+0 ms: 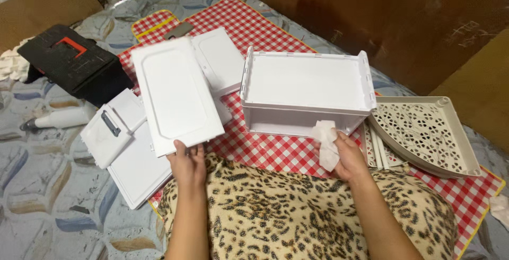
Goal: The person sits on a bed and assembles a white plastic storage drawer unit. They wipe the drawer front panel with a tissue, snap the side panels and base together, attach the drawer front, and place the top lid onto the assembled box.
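A patterned floor covering [47, 196] carries a red checked mat [275, 148] beside a brown wall [371, 16] (dim room). On the mat, the left hand [188, 164] grips a white panel [175, 93]; the right hand [347, 156] clutches a white cloth [326, 140] against the white box frame [307, 93].

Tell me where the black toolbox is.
In the head view the black toolbox sits at upper left on the patterned floor covering, just off the red checked cloth, behind the white spray bottle.
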